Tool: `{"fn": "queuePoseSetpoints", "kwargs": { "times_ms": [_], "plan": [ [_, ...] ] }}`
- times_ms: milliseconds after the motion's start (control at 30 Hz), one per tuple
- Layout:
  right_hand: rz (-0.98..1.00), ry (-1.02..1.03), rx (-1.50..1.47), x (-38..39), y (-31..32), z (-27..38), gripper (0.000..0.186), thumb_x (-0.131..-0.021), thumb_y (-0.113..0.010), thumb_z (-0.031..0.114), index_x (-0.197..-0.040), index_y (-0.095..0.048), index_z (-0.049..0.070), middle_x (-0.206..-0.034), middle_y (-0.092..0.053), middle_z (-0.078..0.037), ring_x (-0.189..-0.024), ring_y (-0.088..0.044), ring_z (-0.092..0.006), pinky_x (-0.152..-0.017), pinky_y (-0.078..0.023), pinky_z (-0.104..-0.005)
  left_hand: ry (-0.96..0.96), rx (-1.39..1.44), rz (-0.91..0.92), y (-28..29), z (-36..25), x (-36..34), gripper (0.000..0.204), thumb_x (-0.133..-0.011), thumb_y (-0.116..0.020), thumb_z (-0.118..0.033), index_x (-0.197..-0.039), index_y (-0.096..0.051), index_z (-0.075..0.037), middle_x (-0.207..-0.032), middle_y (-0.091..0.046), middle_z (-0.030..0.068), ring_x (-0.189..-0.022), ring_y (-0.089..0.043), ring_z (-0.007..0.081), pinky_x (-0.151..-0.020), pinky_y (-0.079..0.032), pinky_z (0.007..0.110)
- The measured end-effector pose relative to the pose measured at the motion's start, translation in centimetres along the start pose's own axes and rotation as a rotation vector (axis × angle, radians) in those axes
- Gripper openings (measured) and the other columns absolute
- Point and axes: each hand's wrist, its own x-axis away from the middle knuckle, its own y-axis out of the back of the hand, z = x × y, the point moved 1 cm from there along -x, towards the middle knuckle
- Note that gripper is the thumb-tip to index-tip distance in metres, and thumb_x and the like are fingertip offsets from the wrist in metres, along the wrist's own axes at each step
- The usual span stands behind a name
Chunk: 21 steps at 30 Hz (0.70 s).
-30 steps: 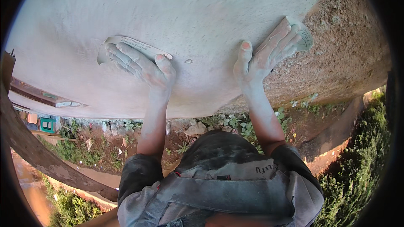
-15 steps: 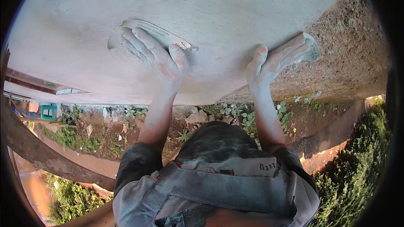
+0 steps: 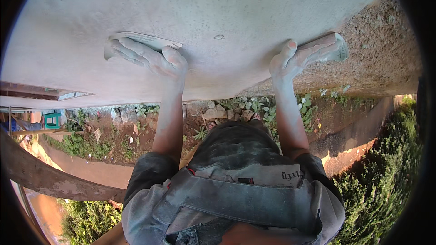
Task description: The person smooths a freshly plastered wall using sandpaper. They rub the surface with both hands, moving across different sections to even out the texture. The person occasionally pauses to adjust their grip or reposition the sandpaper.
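A smooth pale plastered wall (image 3: 218, 13) fills the upper part of the view. My left hand (image 3: 152, 56) presses a flat plaster-coated float (image 3: 136, 41) against the wall, fingers spread over its back. My right hand (image 3: 290, 59) grips a second plaster-covered trowel (image 3: 324, 47) held against the wall where the smooth coat meets rough brown render (image 3: 386, 50). Both hands and forearms are dusted white.
Far below lie stones (image 3: 218, 112), weeds and red earth at the wall's foot. A wooden pole (image 3: 50, 179) crosses the lower left. A green hedge (image 3: 390, 172) runs at the right. A window frame (image 3: 41, 91) shows at the left.
Both hands have slid their tools along the wall: the left float shifted slightly rightward and up, the right trowel moved outward toward the rough render.
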Motion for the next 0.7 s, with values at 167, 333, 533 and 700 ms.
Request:
{"fn": "queuePoseSetpoints", "kwargs": {
  "times_ms": [167,333,533,700],
  "plan": [
    [0.19,0.258,0.062,6.5,-3.2,3.3,0.082,-0.095,-0.034,0.051,-0.144,-0.006,-0.009,-0.148,-0.001,-0.035,-0.138,0.0,-0.0514,-0.108,-0.005,-0.0617,-0.103,-0.036,0.01,-1.4,-0.8,1.5,0.074,-0.092,-0.033,-0.036,-0.143,-0.009,0.013,-0.148,0.0,0.0351,-0.138,0.0,0.0504,-0.111,-0.005,0.057],
    [0.449,-0.014,0.129,16.9,-1.2,-3.8,0.085,-0.095,-0.037,0.049,-0.144,0.002,-0.009,-0.146,0.007,-0.038,-0.137,0.006,-0.0514,-0.107,0.002,-0.0637,-0.018,-0.016,0.252,-2.3,0.8,13.4,0.069,-0.089,-0.035,-0.023,-0.143,-0.009,0.012,-0.149,-0.001,0.034,-0.139,0.001,0.0476,-0.112,-0.005,0.056],
    [0.004,-0.027,0.031,-0.7,0.1,0.4,0.088,-0.094,-0.032,0.056,-0.144,-0.001,-0.01,-0.147,0.004,-0.037,-0.138,0.004,-0.0505,-0.107,0.002,-0.0629,0.193,0.098,-0.06,-1.4,-0.2,0.9,0.069,-0.09,-0.034,-0.02,-0.143,-0.004,0.012,-0.149,0.001,0.0333,-0.139,0.002,0.0469,-0.112,-0.005,0.054],
    [0.125,0.279,0.064,6.9,-3.4,1.9,0.081,-0.091,-0.043,0.051,-0.14,-0.023,-0.011,-0.126,-0.039,-0.035,-0.11,-0.038,-0.0536,-0.094,-0.021,-0.0644,0.188,0.031,-0.031,-2.7,-2.7,4.5,0.071,-0.096,-0.031,-0.031,-0.142,0.0,0.013,-0.149,0.005,0.0341,-0.14,0.004,0.0459,-0.112,-0.004,0.053]
  ]
}}
